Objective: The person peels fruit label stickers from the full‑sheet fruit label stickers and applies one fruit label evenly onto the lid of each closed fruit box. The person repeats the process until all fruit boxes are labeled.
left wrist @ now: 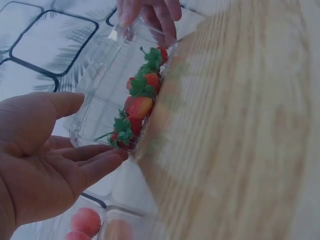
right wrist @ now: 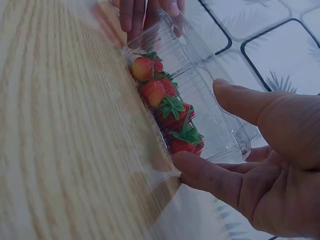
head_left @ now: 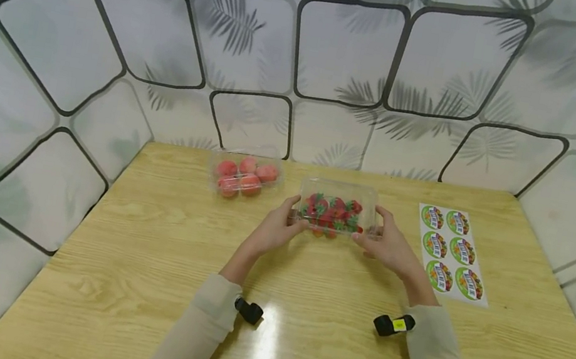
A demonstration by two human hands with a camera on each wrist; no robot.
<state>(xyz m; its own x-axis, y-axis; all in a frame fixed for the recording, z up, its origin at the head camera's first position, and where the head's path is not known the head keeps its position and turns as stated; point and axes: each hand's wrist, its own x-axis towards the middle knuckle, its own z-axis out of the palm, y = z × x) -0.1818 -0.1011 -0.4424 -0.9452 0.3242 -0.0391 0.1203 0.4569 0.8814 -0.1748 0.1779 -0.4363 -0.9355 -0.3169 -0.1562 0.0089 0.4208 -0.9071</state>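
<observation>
A clear plastic clamshell box (head_left: 343, 189) of red strawberries (head_left: 333, 211) with green leaves is held between both hands near the middle of the table. My left hand (head_left: 278, 227) grips its left end, the thumb on the near upper edge and the fingers around the side and below. At the opposite end, my right hand (head_left: 393, 248) holds it in the same way. The lid looks closed. In the wrist views the strawberries (left wrist: 140, 102) lie along the bottom of the box (right wrist: 200, 107). Whether its base touches the wood cannot be told.
Farther left, at the back of the table (head_left: 153, 233), stands a clear box of round pinkish-red fruit (head_left: 250, 184). A white sheet of round fruit stickers (head_left: 450, 248) lies to the right of my right hand. A patterned wall covering (head_left: 329, 136) rises behind the table.
</observation>
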